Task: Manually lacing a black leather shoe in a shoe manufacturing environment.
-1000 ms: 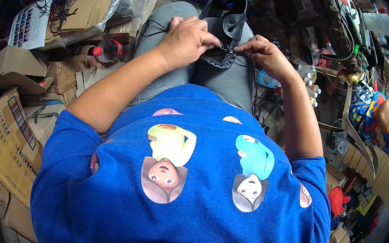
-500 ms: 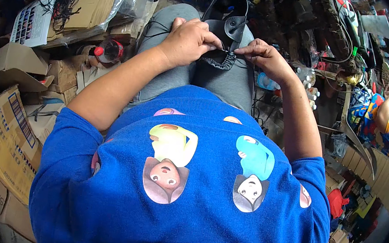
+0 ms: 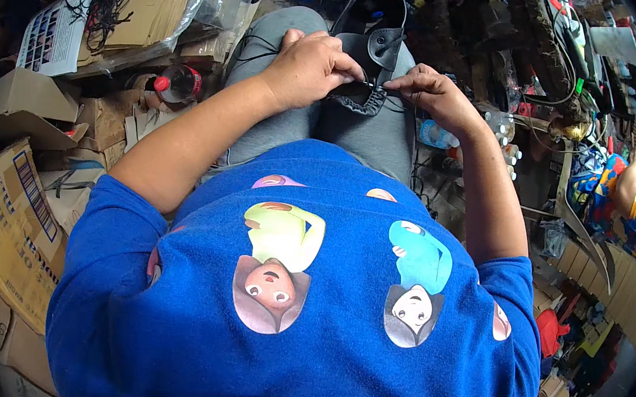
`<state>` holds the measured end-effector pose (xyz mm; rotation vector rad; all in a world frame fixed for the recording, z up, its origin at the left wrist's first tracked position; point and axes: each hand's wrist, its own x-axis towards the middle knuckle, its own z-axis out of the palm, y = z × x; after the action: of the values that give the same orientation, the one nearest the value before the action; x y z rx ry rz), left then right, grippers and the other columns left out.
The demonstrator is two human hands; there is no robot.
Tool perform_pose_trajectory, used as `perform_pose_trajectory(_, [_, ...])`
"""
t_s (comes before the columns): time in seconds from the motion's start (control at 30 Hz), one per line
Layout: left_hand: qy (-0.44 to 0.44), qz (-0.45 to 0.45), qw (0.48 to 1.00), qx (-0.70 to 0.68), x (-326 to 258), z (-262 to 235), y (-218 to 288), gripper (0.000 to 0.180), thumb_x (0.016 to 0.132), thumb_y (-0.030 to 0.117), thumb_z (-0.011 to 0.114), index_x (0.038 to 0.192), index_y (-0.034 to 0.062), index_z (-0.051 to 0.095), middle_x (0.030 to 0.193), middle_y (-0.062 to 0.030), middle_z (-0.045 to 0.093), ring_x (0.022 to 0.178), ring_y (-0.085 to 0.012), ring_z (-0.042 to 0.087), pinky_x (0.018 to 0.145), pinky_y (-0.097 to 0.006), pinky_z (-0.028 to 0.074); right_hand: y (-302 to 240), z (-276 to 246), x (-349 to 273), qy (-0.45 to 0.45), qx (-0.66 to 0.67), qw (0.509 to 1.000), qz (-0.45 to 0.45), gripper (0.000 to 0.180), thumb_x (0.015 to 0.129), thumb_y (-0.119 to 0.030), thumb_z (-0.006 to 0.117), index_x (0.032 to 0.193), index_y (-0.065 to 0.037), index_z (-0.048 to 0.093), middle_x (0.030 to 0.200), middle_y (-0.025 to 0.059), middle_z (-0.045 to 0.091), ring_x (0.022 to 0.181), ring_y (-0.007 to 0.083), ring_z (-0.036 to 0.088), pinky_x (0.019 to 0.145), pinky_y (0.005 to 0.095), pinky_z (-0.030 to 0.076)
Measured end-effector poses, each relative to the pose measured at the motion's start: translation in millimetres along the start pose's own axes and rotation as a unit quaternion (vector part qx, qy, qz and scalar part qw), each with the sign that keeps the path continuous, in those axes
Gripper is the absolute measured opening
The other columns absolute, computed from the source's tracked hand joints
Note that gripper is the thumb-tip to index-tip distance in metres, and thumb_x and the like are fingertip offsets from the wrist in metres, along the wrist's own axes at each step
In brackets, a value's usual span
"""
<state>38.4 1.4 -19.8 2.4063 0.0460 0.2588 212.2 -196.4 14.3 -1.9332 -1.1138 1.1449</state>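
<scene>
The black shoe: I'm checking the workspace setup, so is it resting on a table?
No, the black shoe lies on the person's grey-trousered lap, gripped by both hands.

Brown cardboard boxes (image 3: 6,218) at the left — one barcode-labelled — and a white printed sheet (image 3: 53,35) above.

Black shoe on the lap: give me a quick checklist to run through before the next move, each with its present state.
1. Shoe resting on the lap: ok.
2. Left hand gripping the shoe's near edge: ok.
3. Right hand pinching at the same edge: ok.
4. Thread free of snags: cannot tell, too thin to follow.
5. Needle or tool in the fingers: cannot tell, hidden.
6. Bottle and boxes apart from both hands: ok.
</scene>
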Motion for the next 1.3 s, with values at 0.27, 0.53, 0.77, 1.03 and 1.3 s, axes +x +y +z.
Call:
perform_pose_trajectory(0.27, [-0.013,-0.015,1.0,0.013,4,2,7,0.013,0.081,0.022,0.066,0.091,0.0248,0.073,0.077,0.0025,0.057,0.089,-0.016,0.054,0.084,-0.037,0.027,5,1,3,-0.011,0.015,1.0,0.004,0.033,0.08,0.0,0.064,0.106,-0.017,0.073,0.087,0.0007,0.054,0.086,0.0136,0.052,0.081,0.0255,0.043])
perform_pose_trajectory(0.53, [-0.05,0.012,0.999,0.012,9,-9,11,0.016,0.078,0.023,0.068,0.094,0.0222,0.072,0.079,0.0017,0.059,0.092,-0.0171,0.054,0.085,-0.039,0.029,-8,5,1,0.004,-0.055,0.998,-0.021,0.025,0.083,-0.002,0.066,0.106,-0.01,0.071,0.089,-0.0028,0.058,0.086,0.0085,0.055,0.079,0.0232,0.045])
perform_pose_trajectory(0.77, [-0.016,-0.094,0.995,0.012,-10,-10,20,0.023,0.077,0.024,0.07,0.1,0.0228,0.072,0.081,0.0056,0.066,0.094,-0.0144,0.052,0.086,-0.037,0.026,-9,19,-6,0.056,0.128,0.987,0.074,0.03,0.083,-0.006,0.069,0.113,-0.005,0.066,0.095,-0.0018,0.067,0.084,0.0056,0.059,0.078,0.0219,0.047])
perform_pose_trajectory(1.03, [-0.078,-0.184,0.979,-0.037,8,-3,27,0.016,0.075,0.03,0.071,0.087,0.0192,0.067,0.078,0.0063,0.067,0.094,-0.0136,0.053,0.086,-0.037,0.025,-12,25,2,0.067,0.132,0.987,0.068,0.021,0.082,-0.009,0.071,0.102,-0.002,0.067,0.089,-0.0001,0.066,0.081,0.0062,0.058,0.076,0.023,0.047])
perform_pose_trajectory(1.3, [-0.094,-0.072,0.992,0.044,16,-3,24,0.015,0.079,0.029,0.067,0.088,0.016,0.068,0.089,0.0007,0.066,0.099,-0.021,0.054,0.084,-0.043,0.031,-20,18,11,0.028,0.032,0.996,0.079,0.011,0.082,-0.01,0.071,0.087,-0.002,0.065,0.081,-0.0021,0.064,0.074,0.0051,0.056,0.071,0.021,0.046])
